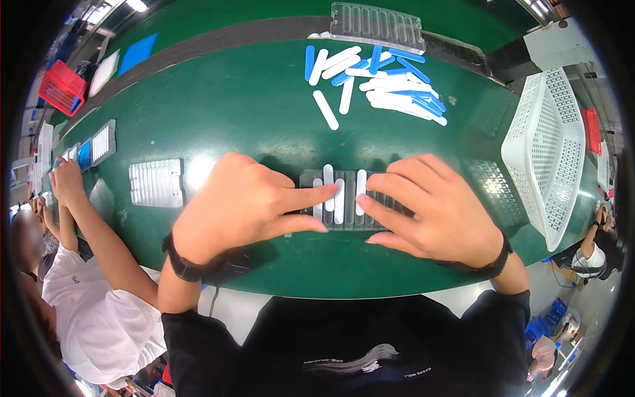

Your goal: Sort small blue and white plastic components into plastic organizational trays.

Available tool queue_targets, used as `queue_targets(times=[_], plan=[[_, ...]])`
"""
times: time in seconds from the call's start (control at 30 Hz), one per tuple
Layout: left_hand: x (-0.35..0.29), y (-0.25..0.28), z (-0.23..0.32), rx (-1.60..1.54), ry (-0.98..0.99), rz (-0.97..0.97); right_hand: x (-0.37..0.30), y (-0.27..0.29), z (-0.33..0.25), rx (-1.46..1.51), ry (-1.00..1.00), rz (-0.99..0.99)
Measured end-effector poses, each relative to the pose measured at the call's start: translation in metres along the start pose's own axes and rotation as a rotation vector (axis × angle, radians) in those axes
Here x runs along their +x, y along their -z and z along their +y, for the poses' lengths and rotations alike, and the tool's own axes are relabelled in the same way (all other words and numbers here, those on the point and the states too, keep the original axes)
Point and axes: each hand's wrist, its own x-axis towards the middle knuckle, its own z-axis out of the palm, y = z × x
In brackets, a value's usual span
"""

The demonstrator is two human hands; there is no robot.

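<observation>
A clear slotted tray [350, 215] lies on the green table in front of me. Several white strips with rounded ends sit in or across its slots, one of them [339, 206] under my left index fingertip. My left hand [254, 202] has its index finger and thumb stretched apart, with the other fingers curled. At the tray's right half, my right hand [430, 208] is spread, its index fingertip touching another white strip [361, 178]. Part of the tray is hidden under the right hand. Neither hand grips anything.
Loose white and blue strips [397, 92] lie in a pile beyond the tray. Another clear tray [377, 28] rests at the far edge, a third [155, 182] to the left. A white perforated basket [539, 152] stands right. A co-worker's hand [66, 180] works at far left.
</observation>
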Motion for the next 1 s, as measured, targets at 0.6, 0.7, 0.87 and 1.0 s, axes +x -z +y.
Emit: queue_targets(times=[0.6,0.7,0.87,1.0], plan=[[0.004,-0.002,-0.018,-0.524,0.077,-0.071,0.001,-0.004,0.035,0.230,-0.001,0.178],[0.024,-0.005,-0.020,-0.437,0.209,0.091,0.006,-0.003,0.045,0.147,-0.301,0.286],[0.045,-0.014,-0.043,0.033,0.047,0.181,-0.001,-0.004,0.070,-0.159,-0.419,0.451],[0.036,-0.028,-0.036,-0.090,0.263,0.299,-0.004,-0.006,0.074,-0.151,-0.381,0.445]])
